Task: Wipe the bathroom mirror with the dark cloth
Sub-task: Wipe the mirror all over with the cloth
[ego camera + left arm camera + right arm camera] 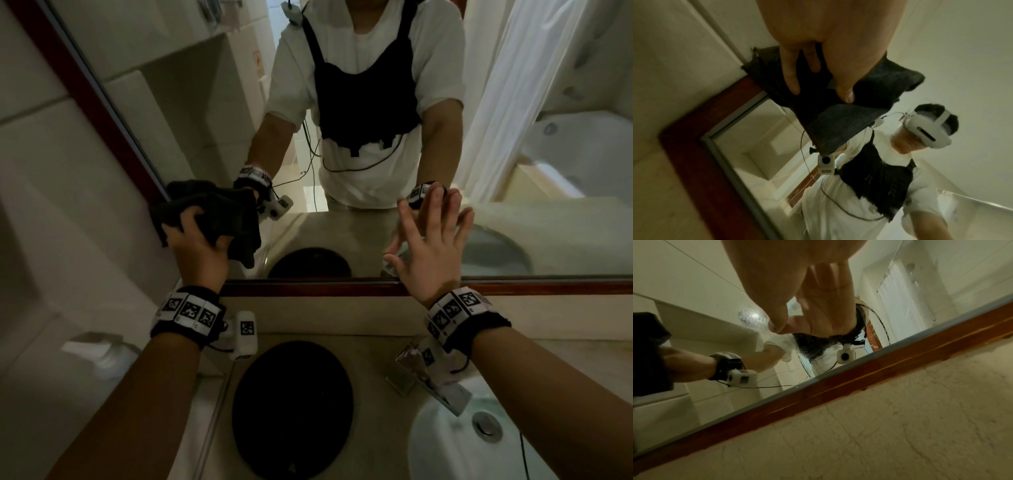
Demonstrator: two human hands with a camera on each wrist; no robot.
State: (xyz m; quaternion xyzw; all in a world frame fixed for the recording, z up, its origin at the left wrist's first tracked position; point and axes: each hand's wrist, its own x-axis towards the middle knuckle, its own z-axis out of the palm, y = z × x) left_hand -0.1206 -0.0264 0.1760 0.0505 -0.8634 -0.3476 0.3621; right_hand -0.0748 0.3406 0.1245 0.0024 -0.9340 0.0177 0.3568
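Observation:
The mirror (212,113) fills the wall ahead in a dark red wooden frame (342,287). My left hand (197,245) grips the bunched dark cloth (219,219) and holds it against the glass at the lower left corner, beside the frame's left edge. In the left wrist view the fingers (791,78) curl over the dark cloth (838,123) against the mirror (756,146). My right hand (430,245) lies flat with spread fingers on the glass low at the right. In the right wrist view that hand (789,305) meets its reflection on the mirror (715,340).
Below the mirror is a beige counter (376,428) with a round black disc (291,411), a chrome tap (424,380) and a white basin (455,445). White wall tiles (37,171) stand at the left. A person, shower curtain and bathtub show only as reflections.

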